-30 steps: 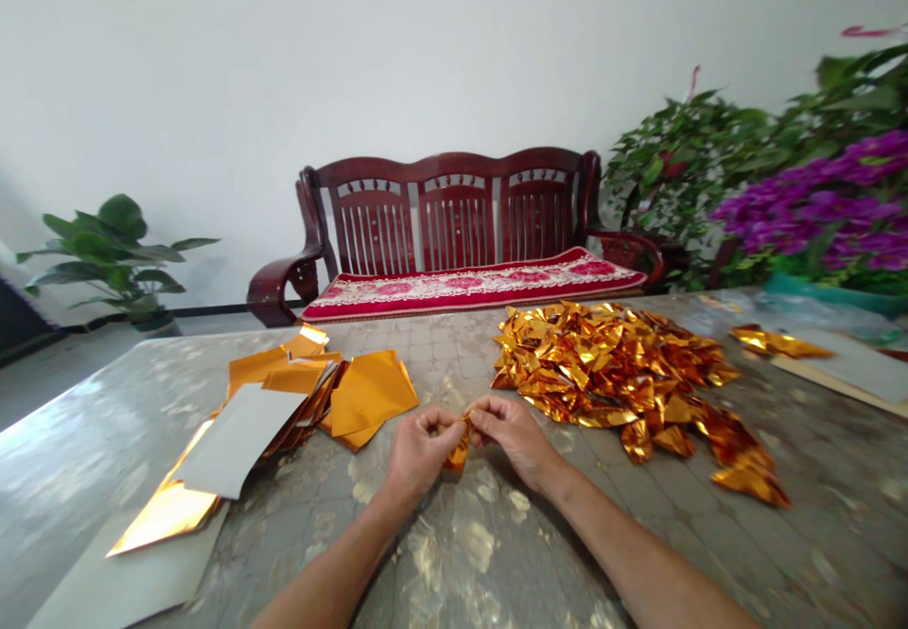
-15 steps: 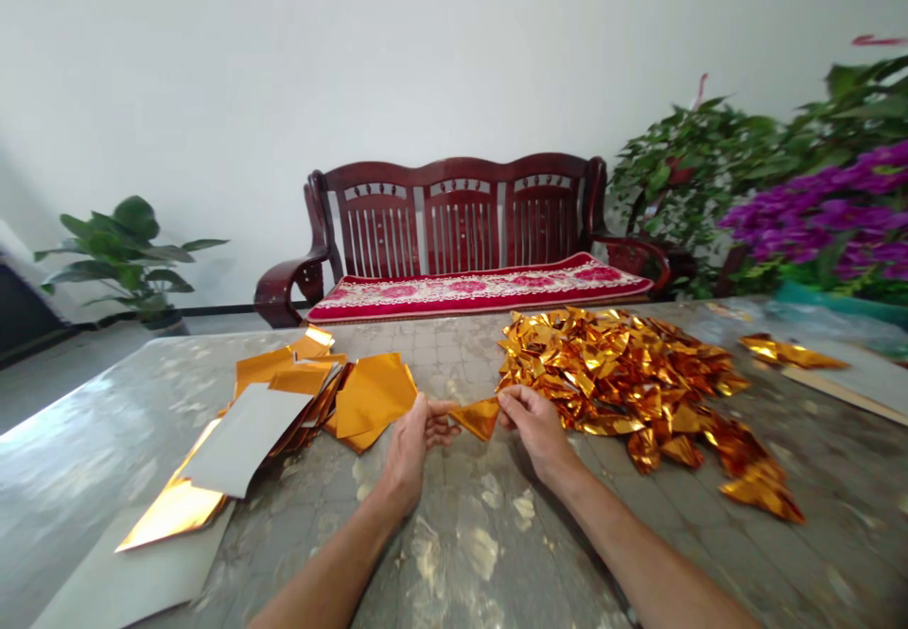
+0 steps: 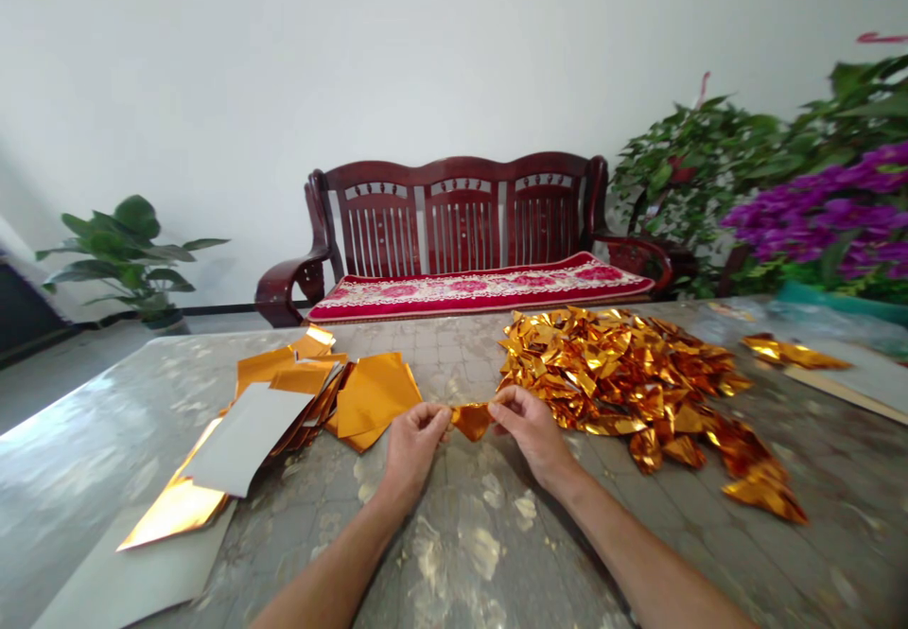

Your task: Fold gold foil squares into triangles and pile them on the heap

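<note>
Across the bench [image 3: 461,553] in the head view, much of the gold foil looks folded: a large heap of creased foil pieces [image 3: 617,374] spreads to the right, and a smaller strip of creased foil [image 3: 794,353] lies further right on a pale board [image 3: 844,369]. Flat foil sheets [image 3: 373,400] are left unfolded, lying in loose layers to the left beside a white card [image 3: 245,440]. Between these lots, the left hand [image 3: 412,445] and right hand [image 3: 529,430] are both closed in a pinch on opposite ends of one small gold foil piece [image 3: 472,421]. That piece spans the narrow gap between them, just in front of the heap, its shape partly hidden by the fingers.
</note>
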Tool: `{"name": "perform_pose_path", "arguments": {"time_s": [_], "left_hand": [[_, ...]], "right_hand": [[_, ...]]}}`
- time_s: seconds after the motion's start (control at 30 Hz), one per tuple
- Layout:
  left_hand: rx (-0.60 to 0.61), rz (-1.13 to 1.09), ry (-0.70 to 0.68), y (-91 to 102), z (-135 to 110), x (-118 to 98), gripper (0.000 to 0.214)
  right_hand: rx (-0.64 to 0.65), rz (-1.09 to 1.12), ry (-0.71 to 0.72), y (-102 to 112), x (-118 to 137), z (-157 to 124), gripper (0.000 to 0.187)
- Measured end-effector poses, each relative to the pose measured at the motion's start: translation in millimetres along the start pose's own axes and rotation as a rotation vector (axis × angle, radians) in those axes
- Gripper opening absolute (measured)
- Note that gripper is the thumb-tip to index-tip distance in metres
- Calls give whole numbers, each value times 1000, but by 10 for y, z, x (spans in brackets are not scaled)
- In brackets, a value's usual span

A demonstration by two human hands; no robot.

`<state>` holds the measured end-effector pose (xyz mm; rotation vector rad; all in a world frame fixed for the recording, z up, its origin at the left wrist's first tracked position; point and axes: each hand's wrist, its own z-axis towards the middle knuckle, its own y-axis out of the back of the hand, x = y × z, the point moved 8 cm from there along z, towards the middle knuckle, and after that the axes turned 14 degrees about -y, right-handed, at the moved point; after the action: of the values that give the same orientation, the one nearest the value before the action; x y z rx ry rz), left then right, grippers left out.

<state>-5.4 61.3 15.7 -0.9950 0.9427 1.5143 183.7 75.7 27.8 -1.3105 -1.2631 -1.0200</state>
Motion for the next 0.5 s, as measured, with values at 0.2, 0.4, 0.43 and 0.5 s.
{"name": "perform_pose_path", "arguments": {"time_s": [0.2,0.4,0.43,0.5], "left_hand": [[-1,-65,107,-25,-25,61,32],[13,-440,286,-98,-59,52,28],[10,-494,325,-108,-67,45,26],[12,-559,383,-123,-80,37,21]], "right_hand": [[-64,-74,53,6,15,13,30],[-192,-109,95,118,58,7,28],[-198,-107,96,127,61,6,28],[-205,-97,95,139,63,6,27]]}}
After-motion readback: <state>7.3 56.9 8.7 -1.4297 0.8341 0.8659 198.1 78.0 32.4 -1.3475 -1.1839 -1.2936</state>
